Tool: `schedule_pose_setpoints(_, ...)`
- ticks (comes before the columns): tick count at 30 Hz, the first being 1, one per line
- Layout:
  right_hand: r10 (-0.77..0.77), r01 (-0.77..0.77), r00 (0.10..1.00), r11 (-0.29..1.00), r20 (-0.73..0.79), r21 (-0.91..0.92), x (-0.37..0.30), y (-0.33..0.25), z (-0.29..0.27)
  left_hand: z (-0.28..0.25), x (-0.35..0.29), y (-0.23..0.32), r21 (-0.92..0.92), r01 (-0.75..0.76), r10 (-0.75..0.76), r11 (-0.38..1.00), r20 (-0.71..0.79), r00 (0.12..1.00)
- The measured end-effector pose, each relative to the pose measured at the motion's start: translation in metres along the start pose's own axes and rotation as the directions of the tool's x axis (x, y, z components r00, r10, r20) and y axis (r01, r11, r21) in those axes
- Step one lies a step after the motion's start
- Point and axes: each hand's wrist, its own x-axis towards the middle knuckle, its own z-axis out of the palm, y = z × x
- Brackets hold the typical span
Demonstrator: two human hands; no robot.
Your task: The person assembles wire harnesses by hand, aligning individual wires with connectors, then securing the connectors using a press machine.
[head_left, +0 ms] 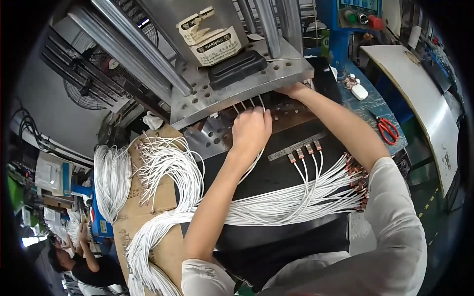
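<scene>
My left hand (pixel 252 129) is closed around several thin white cables (pixel 261 102), just in front of the press. Their far ends run up beneath the thick metal press plate (pixel 237 93). My right hand (pixel 293 90) reaches under the plate's right edge, and its fingers are hidden there. On the black work surface (pixel 276 185) lies a slotted metal strip (pixel 282 154) with several copper-coloured connectors (pixel 301 153) on white cables set along it. Below it stretches a large bundle of white cables (pixel 276 204), its connector ends (pixel 359 182) fanned out beside my right forearm.
More white cables are coiled on cardboard (pixel 129 237) at the left. Steel guide columns (pixel 269 29) rise from the plate. Red-handled scissors (pixel 387 130) lie on a blue bench (pixel 365 106) at right, below a control box (pixel 360 15). Another person (pixel 94 269) works at far left.
</scene>
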Motion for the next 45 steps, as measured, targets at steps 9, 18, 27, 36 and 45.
schedule_pose_setpoints(9, 0.212, -0.202, 0.953, 0.977, 0.215, -0.064, -0.077, -0.044, -0.087, -0.141, -0.142, -0.107, -0.621, 0.106, -0.264, 0.776, -0.168, 0.95)
schedule_pose_setpoints(18, 0.157, -0.166, 0.882, 0.986, 0.445, -0.02, -0.065, -0.056, -0.067, -0.086, -0.117, 0.026, -0.104, 0.013, -0.008, 0.994, 0.043, 0.999)
schedule_pose_setpoints(27, 0.205, -0.508, 0.529, 0.854, 0.824, 0.114, -0.112, -0.057, -0.164, -0.078, -0.122, 0.087, -0.28, -0.151, 0.204, 0.948, 0.173, 0.964)
schedule_pose_setpoints(36, 0.154, -0.435, 0.593, 0.887, 0.79, 0.154, -0.101, -0.073, -0.116, -0.057, -0.094, 0.122, -0.175, -0.073, 0.126, 0.982, 0.315, 0.941)
schedule_pose_setpoints(45, 0.364, -0.408, 0.841, 0.913, 0.4, 0.025, -0.001, -0.021, -0.043, -0.014, -0.007, 0.024, -0.11, -0.183, 0.178, 0.977, -0.05, 0.983)
